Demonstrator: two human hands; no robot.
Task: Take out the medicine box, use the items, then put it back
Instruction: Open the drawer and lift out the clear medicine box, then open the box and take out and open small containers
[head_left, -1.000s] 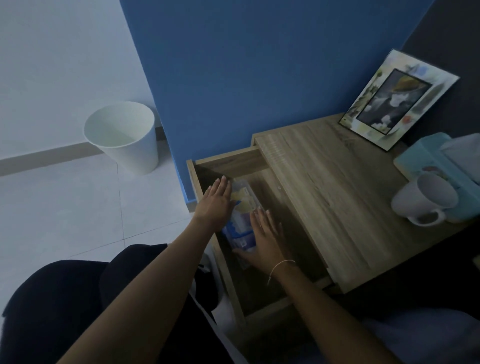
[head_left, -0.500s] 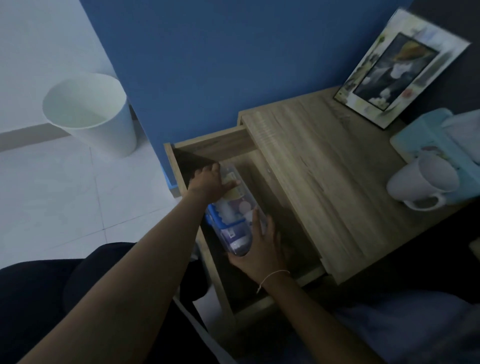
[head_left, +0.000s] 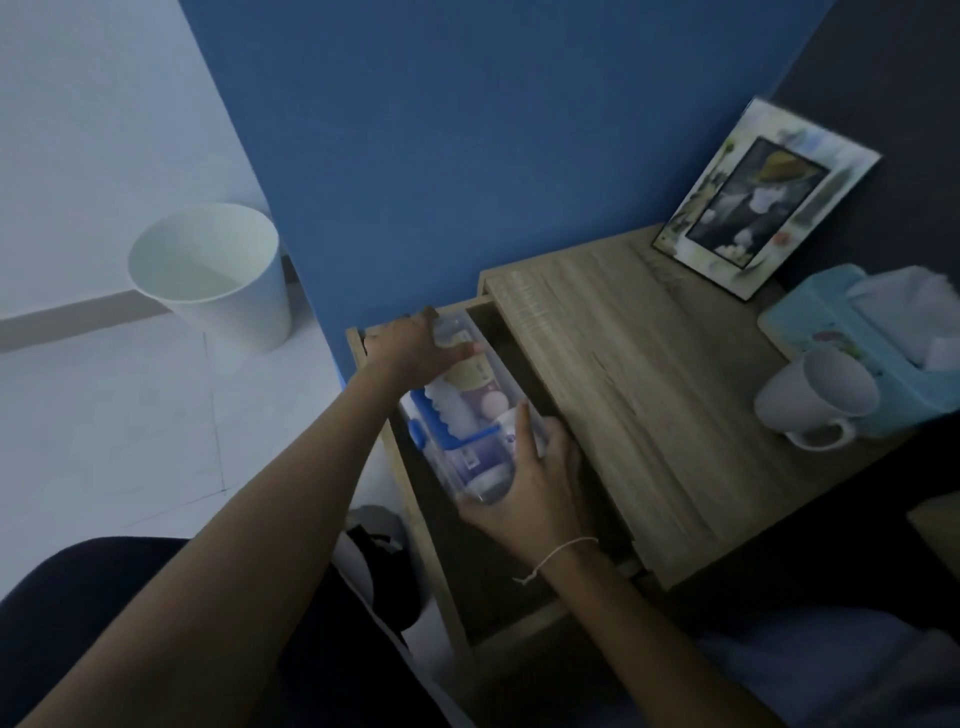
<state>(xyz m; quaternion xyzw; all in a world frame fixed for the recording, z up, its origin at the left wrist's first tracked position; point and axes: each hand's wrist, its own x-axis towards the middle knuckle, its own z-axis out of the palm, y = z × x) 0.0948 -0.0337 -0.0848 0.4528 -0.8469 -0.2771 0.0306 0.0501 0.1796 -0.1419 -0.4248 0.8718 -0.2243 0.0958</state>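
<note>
The medicine box (head_left: 470, 410) is a clear plastic case with a blue handle and blue clasps, with small bottles and packets showing through it. It is tilted above the open wooden drawer (head_left: 511, 582) of the bedside table. My left hand (head_left: 410, 345) grips the box's far end, near the drawer's back edge. My right hand (head_left: 524, 488) holds the near end from below, a thin string bracelet on its wrist. The box's underside and the drawer floor beneath it are hidden.
On the wooden table top (head_left: 654, 395) stand a white mug (head_left: 815, 402), a turquoise tissue box (head_left: 878, 332) and a leaning picture frame (head_left: 763, 200). A white waste bin (head_left: 218, 273) stands on the tiled floor at the left. A blue wall rises behind.
Both hands have closed on the medicine box and raised it out of the drawer, shifting it toward the drawer's far end. The view has tilted slightly.
</note>
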